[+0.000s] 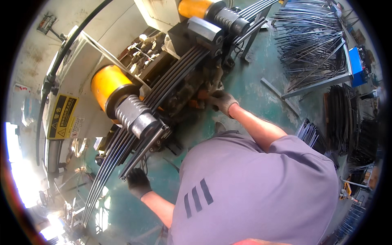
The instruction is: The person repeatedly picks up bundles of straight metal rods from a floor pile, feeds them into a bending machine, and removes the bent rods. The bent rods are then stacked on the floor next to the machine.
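Metal rods (173,79) span the machine (110,85); the gloved left hand (138,182) is beside a bar (143,152), the right hand (222,102) farther right; neither grip can be told.

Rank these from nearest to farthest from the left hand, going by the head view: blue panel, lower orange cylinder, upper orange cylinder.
1. Lower orange cylinder: up and slightly left of the left hand.
2. Upper orange cylinder: at the picture's top edge, near the middle.
3. Blue panel: far over on the right.
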A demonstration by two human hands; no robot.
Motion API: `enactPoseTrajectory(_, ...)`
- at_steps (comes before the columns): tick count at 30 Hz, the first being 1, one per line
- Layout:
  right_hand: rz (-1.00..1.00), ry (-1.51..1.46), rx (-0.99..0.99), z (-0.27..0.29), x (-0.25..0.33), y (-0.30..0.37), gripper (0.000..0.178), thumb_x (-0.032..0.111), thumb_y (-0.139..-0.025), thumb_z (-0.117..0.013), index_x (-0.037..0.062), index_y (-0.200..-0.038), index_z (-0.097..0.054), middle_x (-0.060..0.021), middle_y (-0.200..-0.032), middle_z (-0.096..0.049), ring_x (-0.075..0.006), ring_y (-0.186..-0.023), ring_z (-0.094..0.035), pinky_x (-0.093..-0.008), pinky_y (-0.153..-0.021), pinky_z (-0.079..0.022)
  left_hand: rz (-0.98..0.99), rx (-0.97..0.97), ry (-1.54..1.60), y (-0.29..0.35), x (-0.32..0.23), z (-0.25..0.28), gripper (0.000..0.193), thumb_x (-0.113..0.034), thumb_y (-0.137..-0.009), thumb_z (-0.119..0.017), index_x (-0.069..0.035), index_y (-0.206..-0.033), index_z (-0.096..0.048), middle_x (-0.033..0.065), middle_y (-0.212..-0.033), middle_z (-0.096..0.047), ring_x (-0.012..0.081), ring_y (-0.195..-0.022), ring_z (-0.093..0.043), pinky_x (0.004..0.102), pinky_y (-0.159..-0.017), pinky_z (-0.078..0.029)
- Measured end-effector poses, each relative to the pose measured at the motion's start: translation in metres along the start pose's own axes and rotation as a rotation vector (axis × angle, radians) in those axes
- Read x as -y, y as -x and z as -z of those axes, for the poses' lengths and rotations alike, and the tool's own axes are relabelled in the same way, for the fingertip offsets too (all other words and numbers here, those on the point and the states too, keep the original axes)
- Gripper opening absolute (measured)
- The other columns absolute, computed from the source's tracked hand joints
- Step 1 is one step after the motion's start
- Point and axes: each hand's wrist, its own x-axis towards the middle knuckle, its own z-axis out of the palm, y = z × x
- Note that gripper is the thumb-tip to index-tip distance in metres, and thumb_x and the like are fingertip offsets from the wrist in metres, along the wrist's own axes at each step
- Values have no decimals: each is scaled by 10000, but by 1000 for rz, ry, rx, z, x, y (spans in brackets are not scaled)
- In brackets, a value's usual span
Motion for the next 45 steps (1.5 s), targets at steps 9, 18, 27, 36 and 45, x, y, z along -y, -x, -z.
enactPoseTrajectory(9, 185, -629, -69, -27, 126, -8, 414, 350, -908, -681, 18, -1147, -621, -93, -954, -693, -219, -871, -646, -377, -816, -525, 172, -715, 957, -24, 6, 104, 380, -239, -928, -542, 20, -1199, -604, 140, -1174, -655, 232, -1023, -648, 362, -861, -533)
enactPoseTrajectory(18, 30, -1567, 145, -56, 167, -47, 126, 178, -957, -602, 56, -928, -601, -45, -711, -577, -206, -585, -572, -383, -576, -533, 80, -1158, 1433, -13, -62, 266, 396, -190, -917, -570, 44, -1236, -576, 148, -1145, -653, 198, -920, -661, 313, -757, -551)
enactPoseTrajectory(27, 99, -1522, 43, -63, 168, -54, 169, 224, -941, -633, 87, -868, -565, -39, -664, -552, -198, -534, -538, -380, -535, -496, -162, -1281, 1143, -23, -130, 369, 395, -158, -918, -559, 34, -1263, -545, 134, -1098, -648, 193, -862, -651, 294, -718, -535)
enactPoseTrajectory(36, 93, -1533, 55, -67, 161, -74, 230, 277, -929, -641, 76, -827, -598, -35, -649, -595, -201, -479, -556, -361, -454, -514, -355, -971, 1074, -49, -194, 417, 401, -127, -920, -549, 24, -1290, -514, 120, -1052, -643, 189, -805, -641, 275, -680, -519)
enactPoseTrajectory(45, 146, -1401, -2, -80, 146, -102, 255, 316, -896, -683, 69, -830, -679, -25, -696, -649, -165, -540, -596, -325, -491, -476, -567, -666, 1011, -89, -228, 425, 392, -142, -913, -538, 3, -1276, -507, 77, -787, -563, 149, -632, -573, 264, -576, -484)
